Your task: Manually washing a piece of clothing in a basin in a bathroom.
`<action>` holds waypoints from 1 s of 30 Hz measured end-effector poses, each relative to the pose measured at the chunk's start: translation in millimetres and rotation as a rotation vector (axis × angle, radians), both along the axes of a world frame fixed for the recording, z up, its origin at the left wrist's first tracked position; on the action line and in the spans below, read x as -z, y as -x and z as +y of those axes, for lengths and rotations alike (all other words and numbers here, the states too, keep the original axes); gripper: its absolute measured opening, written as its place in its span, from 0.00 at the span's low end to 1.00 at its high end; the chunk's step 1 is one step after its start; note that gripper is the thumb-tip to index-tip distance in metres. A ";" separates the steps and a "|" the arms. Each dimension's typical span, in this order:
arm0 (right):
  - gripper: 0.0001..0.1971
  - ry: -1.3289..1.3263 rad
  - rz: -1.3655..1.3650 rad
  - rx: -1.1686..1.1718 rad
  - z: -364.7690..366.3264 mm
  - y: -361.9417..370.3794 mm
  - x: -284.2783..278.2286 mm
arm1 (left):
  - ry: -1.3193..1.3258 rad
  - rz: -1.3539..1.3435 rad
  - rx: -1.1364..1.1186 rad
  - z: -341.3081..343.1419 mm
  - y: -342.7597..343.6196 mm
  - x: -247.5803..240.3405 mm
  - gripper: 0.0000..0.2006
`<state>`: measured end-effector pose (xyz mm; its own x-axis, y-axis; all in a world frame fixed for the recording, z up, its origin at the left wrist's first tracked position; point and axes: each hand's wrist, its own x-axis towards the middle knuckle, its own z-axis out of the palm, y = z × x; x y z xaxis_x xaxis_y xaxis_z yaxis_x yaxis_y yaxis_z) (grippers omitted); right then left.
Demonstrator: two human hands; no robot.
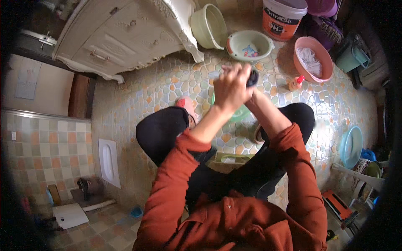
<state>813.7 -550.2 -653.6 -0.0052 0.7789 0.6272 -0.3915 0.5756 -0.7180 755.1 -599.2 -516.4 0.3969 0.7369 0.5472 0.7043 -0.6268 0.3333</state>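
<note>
My two hands are pressed together in front of me, above a green basin (240, 113) on the floor. Between them is a small bunched black cloth (252, 78), whose kind I cannot make out. My left hand (229, 87) lies over the front, its fingers closed around the bundle. Mostly hidden behind it is my right hand (250, 93), closed on the same cloth. The left hand and my knees cover part of the green basin. To the right of my hands stands a small bottle (295, 85) with a red top.
Ahead sit a pale green basin (238, 51), a cream bucket (205, 29) and an orange-and-white bucket (279, 26). A pink basin (300, 67) holds white cloth. An ornate white cabinet (113, 46) stands at upper left. At right, a blue basin (351, 146) leans near a rack.
</note>
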 end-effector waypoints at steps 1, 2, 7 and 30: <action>0.15 0.295 0.457 -0.338 6.5 -3.0 17.7 | 0.038 -0.032 -0.039 8.0 -7.6 -3.5 0.13; 0.15 0.589 0.920 -0.700 6.1 7.4 -3.2 | 0.124 -0.086 -0.094 14.3 -4.0 -6.3 0.13; 0.16 0.867 0.660 -0.627 1.5 2.6 -23.7 | 0.364 -0.208 -0.248 30.7 -0.3 -7.2 0.14; 0.55 0.356 -0.448 -0.162 -32.5 -11.3 -73.5 | 1.445 -1.291 0.063 42.3 87.3 23.8 0.25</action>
<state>825.0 -582.8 -580.2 -0.3452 0.9082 0.2366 -0.0679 0.2273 -0.9715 667.8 -556.9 -540.2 0.3545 0.8319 -0.4269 -0.3597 0.5428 0.7589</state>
